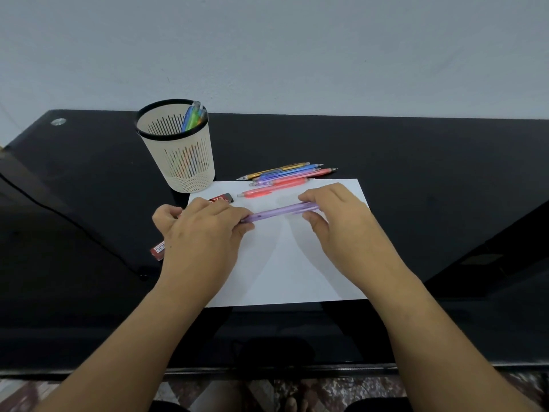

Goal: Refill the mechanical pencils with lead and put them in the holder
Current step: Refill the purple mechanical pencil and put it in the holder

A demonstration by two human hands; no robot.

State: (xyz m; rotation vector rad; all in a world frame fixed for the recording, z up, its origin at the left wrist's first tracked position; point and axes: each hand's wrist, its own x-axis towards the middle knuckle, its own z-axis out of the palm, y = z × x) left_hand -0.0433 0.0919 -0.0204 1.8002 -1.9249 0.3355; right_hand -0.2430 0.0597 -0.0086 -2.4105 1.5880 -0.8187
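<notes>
Purple pencil (282, 210) held crosswise between both hands over the paper (297, 263).
Left hand (202, 233) grips its 9 o'clock end with curled fingers; right hand (335, 221) pinches the 3 o'clock end between thumb and fingers. Holder (178, 150) stands at 11 o'clock.

White paper (282, 263) lies on black table (416, 159) (glossy).

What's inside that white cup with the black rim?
Inside the holder, a few pencils, blue and green, lean against its right side. Their lower parts show faintly through the slots. The holder's floor is hidden by its wall.
</notes>
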